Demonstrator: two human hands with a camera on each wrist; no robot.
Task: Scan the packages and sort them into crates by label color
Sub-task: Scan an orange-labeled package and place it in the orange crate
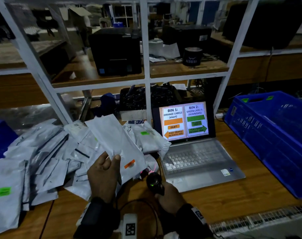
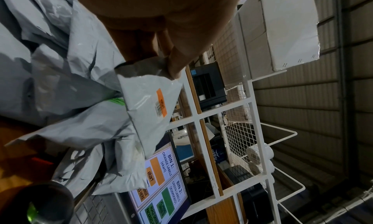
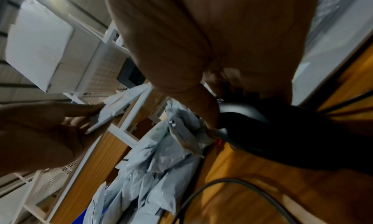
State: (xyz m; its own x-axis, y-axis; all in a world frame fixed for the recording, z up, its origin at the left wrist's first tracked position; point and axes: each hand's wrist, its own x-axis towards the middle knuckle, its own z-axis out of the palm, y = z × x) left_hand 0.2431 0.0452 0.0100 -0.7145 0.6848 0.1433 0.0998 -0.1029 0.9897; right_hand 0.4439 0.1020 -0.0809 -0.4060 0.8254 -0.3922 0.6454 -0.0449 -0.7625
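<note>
My left hand (image 1: 110, 163) pinches the near edge of a grey mailer package (image 1: 115, 140) and holds it above the pile, its orange label (image 1: 129, 164) facing up. The same package (image 2: 149, 109) with its orange barcode label (image 2: 161, 102) hangs from my thumb in the left wrist view. My right hand (image 1: 167, 195) grips a black barcode scanner (image 1: 154, 182) just right of the package; a green light glows on the scanner and red light falls on the packages in front of it. The scanner (image 3: 252, 128) fills the right wrist view.
A heap of grey packages (image 1: 43, 157), some with green labels (image 1: 3, 191), covers the table's left half. An open laptop (image 1: 186, 135) shows the bin chart. A blue crate (image 1: 274, 135) stands at right, another blue crate's edge (image 1: 0, 140) at far left. White shelving (image 1: 146, 80) rises behind.
</note>
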